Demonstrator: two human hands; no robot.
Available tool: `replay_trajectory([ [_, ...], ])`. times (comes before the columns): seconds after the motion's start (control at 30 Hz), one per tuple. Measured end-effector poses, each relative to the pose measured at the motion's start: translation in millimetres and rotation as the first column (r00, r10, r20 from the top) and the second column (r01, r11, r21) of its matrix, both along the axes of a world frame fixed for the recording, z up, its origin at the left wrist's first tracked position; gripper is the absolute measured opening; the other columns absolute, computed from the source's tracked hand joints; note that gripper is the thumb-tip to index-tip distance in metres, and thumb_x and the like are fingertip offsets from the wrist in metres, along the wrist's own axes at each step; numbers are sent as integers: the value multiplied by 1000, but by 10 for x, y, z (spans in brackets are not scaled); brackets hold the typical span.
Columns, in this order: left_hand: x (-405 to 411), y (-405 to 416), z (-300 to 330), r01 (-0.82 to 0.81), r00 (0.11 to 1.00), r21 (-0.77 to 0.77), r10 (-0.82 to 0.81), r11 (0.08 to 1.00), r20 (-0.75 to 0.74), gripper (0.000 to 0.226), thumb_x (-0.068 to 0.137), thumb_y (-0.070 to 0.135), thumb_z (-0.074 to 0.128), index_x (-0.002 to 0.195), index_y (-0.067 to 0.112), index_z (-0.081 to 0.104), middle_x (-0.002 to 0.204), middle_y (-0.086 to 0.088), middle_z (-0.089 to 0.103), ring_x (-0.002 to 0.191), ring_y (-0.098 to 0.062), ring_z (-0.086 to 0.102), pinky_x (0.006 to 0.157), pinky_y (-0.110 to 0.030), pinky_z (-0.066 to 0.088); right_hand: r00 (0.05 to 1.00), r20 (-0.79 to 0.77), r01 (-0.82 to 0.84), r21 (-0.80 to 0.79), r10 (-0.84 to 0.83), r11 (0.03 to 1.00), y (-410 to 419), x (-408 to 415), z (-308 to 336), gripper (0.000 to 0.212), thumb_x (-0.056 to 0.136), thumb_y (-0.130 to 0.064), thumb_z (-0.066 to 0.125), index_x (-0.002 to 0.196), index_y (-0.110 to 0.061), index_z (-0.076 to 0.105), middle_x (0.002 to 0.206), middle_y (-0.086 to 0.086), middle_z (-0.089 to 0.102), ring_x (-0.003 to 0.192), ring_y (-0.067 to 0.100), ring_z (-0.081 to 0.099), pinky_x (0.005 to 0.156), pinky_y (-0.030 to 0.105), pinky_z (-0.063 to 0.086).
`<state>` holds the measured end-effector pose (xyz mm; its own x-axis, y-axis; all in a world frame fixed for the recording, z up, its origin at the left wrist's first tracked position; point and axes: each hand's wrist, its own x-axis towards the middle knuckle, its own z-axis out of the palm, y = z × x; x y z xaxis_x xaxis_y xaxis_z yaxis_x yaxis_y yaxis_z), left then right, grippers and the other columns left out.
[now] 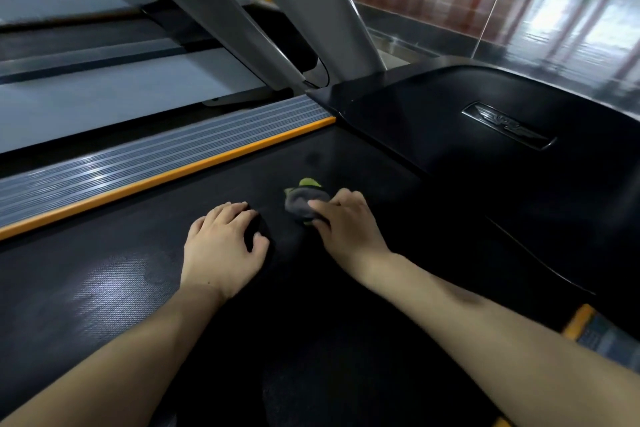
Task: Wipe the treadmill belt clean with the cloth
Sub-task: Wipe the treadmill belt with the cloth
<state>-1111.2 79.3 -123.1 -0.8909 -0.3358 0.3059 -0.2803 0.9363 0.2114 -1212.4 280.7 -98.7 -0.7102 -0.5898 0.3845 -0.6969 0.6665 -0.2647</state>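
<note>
Both forearms fill the bottom of my view, reaching out over the treadmill belt (114, 288). My right hand (346, 222) has the cloth (304, 201) bunched under its fingertips, fingers curled down onto it and pressing it into the belt; it's a small dark grey wad with a green edge poking out on the far side of my fingers. My left hand (221, 243) sits just beside it, resting on the belt with fingers loosely bent and holding nothing, basically propping me up. Cloth looks soft, limp and light, so I reckon it'll slip out or roll up if I only pinch a corner; a flat palm over the middle of the wad should drag it better across that textured rubber. Beyond the cloth, past my fingertips, is the black motor cover (485, 107). Out past my left hand runs the orange strip (166, 177) and the ribbed side rail (156, 149). No containers anywhere in view, so no bucket or spray to report.
</note>
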Motion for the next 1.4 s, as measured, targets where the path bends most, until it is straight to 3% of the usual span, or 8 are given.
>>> replay_trajectory([
  [0.3, 5, 11, -4, 10, 1000, 7, -10, 1000, -3, 52, 84, 49, 37, 124, 29, 66, 140, 12, 55, 138, -13, 39, 113, -42, 30, 905, -55, 422, -15, -422, 906, 591, -1013, 20, 31, 94, -21, 57, 122, -15, 68, 110, 19, 55, 96, 40, 51, 88, 42, 48],
  [0.43, 6, 4, 8, 27, 1000, 5, -27, 1000, -3, 53, 85, 50, 37, 124, 29, 65, 140, 11, 55, 139, -13, 39, 114, -42, 31, 961, -67, 262, -98, -269, 960, 205, -346, -6, 19, 79, -16, 67, 96, -13, 75, 84, 20, 58, 76, 40, 57, 72, 42, 51],
  [0.57, 30, 4, 10, 33, 999, 5, -33, 999, -3, 52, 86, 50, 37, 125, 30, 65, 140, 12, 56, 140, -12, 39, 114, -40, 31, 1000, 11, -27, -2, 27, 1000, 67, 9, 1, 29, 92, -23, 63, 119, -18, 69, 102, 16, 55, 95, 36, 49, 88, 41, 45],
  [0.67, 21, -5, 7, 30, 1000, 10, -30, 999, -3, 53, 86, 50, 36, 125, 30, 65, 141, 12, 56, 140, -12, 39, 114, -40, 31, 983, -116, 140, -21, -141, 990, 361, -592, -60, 27, 84, -26, 61, 107, -20, 74, 86, 17, 57, 78, 38, 55, 75, 43, 50],
  [0.83, 6, 1, 4, 32, 999, 13, -32, 999, 9, 53, 86, 51, 36, 126, 30, 64, 142, 12, 54, 141, -11, 37, 115, -40, 29, 879, 19, 475, -79, -476, 876, 669, -915, -34, 27, 95, -25, 57, 119, -17, 68, 108, 18, 54, 98, 38, 49, 88, 40, 44],
  [0.97, 13, 0, 20, 26, 1000, 12, -26, 1000, 6, 54, 85, 50, 36, 125, 29, 65, 141, 12, 55, 140, -11, 38, 114, -40, 30, 955, -1, 297, -95, -298, 950, 158, -143, -52, 23, 83, -29, 65, 101, -17, 73, 87, 22, 60, 78, 40, 57, 74, 42, 47],
  [1.1, 29, 2, 17, 31, 999, 9, -31, 999, 10, 53, 85, 50, 37, 124, 29, 66, 140, 11, 56, 140, -12, 39, 112, -40, 30, 999, 34, 31, -39, -29, 999, 73, 149, -20, 32, 91, -30, 63, 121, -20, 69, 101, 16, 58, 92, 36, 50, 87, 42, 45],
  [1.4, 27, 23, 25, 37, 999, 21, -37, 999, 9, 51, 87, 49, 38, 125, 28, 66, 140, 10, 56, 139, -13, 39, 113, -40, 29, 901, 39, 433, -15, -433, 901, 534, -741, -11, 32, 94, -28, 59, 123, -19, 69, 113, 21, 56, 97, 42, 51, 90, 42, 46],
])
